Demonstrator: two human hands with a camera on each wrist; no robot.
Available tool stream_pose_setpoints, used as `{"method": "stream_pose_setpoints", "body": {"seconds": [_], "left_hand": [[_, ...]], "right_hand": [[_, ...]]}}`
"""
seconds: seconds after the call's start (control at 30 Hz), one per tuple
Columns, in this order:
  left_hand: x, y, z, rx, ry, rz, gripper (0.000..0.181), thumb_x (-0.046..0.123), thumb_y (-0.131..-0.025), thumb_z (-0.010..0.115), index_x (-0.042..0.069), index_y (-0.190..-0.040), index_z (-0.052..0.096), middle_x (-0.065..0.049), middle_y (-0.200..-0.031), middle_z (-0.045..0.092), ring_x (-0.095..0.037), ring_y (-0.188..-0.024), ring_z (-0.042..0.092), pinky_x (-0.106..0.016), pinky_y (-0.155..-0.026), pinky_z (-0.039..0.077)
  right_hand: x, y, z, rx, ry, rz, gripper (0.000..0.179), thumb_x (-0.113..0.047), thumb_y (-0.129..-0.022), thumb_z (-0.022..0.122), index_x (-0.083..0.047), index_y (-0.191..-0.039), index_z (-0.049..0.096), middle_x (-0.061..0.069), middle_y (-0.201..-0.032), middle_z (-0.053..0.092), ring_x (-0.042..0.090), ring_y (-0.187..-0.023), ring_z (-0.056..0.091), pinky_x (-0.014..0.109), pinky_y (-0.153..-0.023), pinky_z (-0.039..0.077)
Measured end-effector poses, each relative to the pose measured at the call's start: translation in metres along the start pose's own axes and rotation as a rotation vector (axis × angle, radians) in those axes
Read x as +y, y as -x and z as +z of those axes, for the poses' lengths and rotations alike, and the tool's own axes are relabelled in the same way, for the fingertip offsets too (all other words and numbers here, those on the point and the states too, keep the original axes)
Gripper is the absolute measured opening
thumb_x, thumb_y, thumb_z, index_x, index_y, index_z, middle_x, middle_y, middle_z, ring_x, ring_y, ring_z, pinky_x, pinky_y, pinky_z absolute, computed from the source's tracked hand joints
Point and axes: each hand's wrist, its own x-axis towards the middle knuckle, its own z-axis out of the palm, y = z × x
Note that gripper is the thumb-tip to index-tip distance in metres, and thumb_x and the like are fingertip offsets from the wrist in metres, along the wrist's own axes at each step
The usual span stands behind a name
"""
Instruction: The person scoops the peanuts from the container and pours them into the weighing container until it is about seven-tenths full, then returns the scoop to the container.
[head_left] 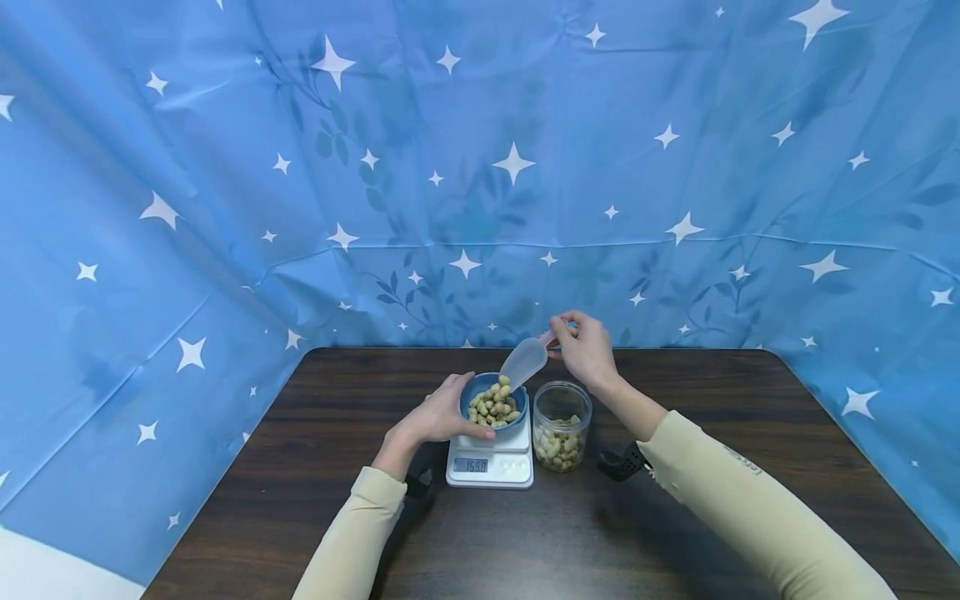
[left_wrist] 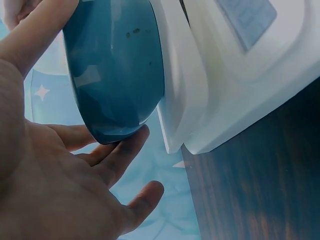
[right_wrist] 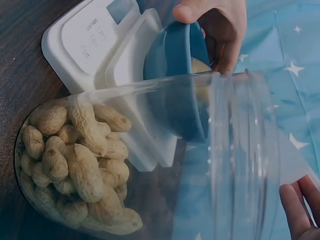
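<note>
A small blue bowl [left_wrist: 117, 70] of unshelled peanuts [head_left: 491, 408] stands on a white digital kitchen scale [head_left: 513, 472]. My left hand [head_left: 441, 414] holds the bowl around its sides, thumb on the near side and fingers on the far side. The right hand [head_left: 589, 353] grips the handle of a translucent scoop [head_left: 526, 360], tilted down over the bowl's right edge; a peanut shows at its tip. Just right of the scale is a clear uncapped jar [right_wrist: 245, 155], its lower part filled with peanuts [right_wrist: 85, 170]. The scale display [head_left: 471, 465] reads roughly 155.8, though blurry.
Everything stands on a dark wood-grain table [head_left: 337, 400]. A blue curtain [head_left: 480, 200] with white stars hangs close behind the table's far edge. The jar stands directly beside the scale, below the right forearm.
</note>
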Motion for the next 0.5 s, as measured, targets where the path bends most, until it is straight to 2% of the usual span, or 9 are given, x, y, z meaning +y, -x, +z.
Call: {"method": "stream_pose_setpoints", "body": {"seconds": [0.2,0.43,0.5], "left_hand": [[0.001,0.001,0.0,0.004,0.005,0.007,0.116,0.043,-0.076,0.092,0.003,-0.162,0.026,-0.019,-0.159,0.033,-0.037,-0.14,0.039,-0.064,-0.111,0.03],[0.0,0.002,0.0,-0.002,-0.002,0.008,0.116,0.044,-0.076,0.091,0.002,-0.162,0.025,-0.019,-0.158,0.033,-0.036,-0.14,0.039,-0.065,-0.112,0.027],[0.0,0.002,0.0,-0.006,-0.004,0.011,0.116,0.044,-0.077,0.091,0.002,-0.162,0.024,-0.019,-0.159,0.032,-0.036,-0.142,0.038,-0.066,-0.113,0.025]], "right_hand": [[-0.008,0.001,-0.005,-0.012,-0.008,-0.022,0.032,-0.023,-0.11,0.052,0.004,-0.123,0.062,0.019,-0.101,0.075,0.03,-0.092,0.073,0.029,-0.072,0.06],[-0.01,0.005,-0.017,-0.006,-0.044,-0.01,0.038,-0.027,-0.11,0.053,0.006,-0.127,0.06,0.022,-0.104,0.074,0.031,-0.094,0.072,0.04,-0.079,0.06],[-0.01,0.006,-0.021,-0.004,-0.054,-0.006,0.039,-0.027,-0.11,0.053,0.007,-0.127,0.06,0.023,-0.104,0.074,0.029,-0.094,0.072,0.039,-0.079,0.06]]}}
